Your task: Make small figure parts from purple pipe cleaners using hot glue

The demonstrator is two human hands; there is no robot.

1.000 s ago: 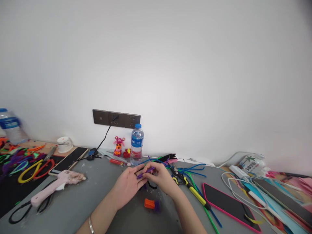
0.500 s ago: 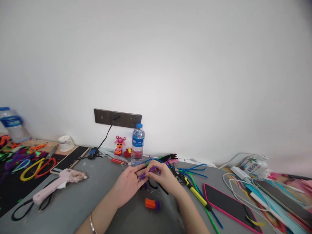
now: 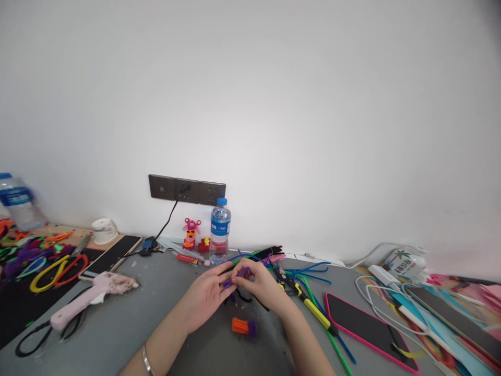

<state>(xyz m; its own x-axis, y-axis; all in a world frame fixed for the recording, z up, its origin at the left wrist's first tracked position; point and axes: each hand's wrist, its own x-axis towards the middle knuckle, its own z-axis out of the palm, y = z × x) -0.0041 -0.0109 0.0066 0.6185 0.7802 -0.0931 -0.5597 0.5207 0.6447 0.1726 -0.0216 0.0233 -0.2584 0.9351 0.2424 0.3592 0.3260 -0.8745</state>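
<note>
While I work a purple strip point(image 3: 243, 272), the orange piece point(image 3: 240, 326) lies apart

Fingers of my right hand point(image 3: 260, 284) pinched narrow on the strip, above the surface point(image 3: 211, 352). Left hand point(image 3: 203, 297) palm up, strip at its fingers; whether they grip too, I cannot tell. Judged progress: orange piece, purple at one end, looks already bundled; strip remains in work, unattached to it. Amount left: unclear. Pink-and-orange figure point(image 3: 190, 237) beside the bottle point(image 3: 220, 230) looks complete.

Craft workspace — glue gun point(image 3: 99, 294), scissors point(image 3: 67, 258), pipe cleaners point(image 3: 301, 273) across grey tabletop point(image 3: 152, 308).
</note>
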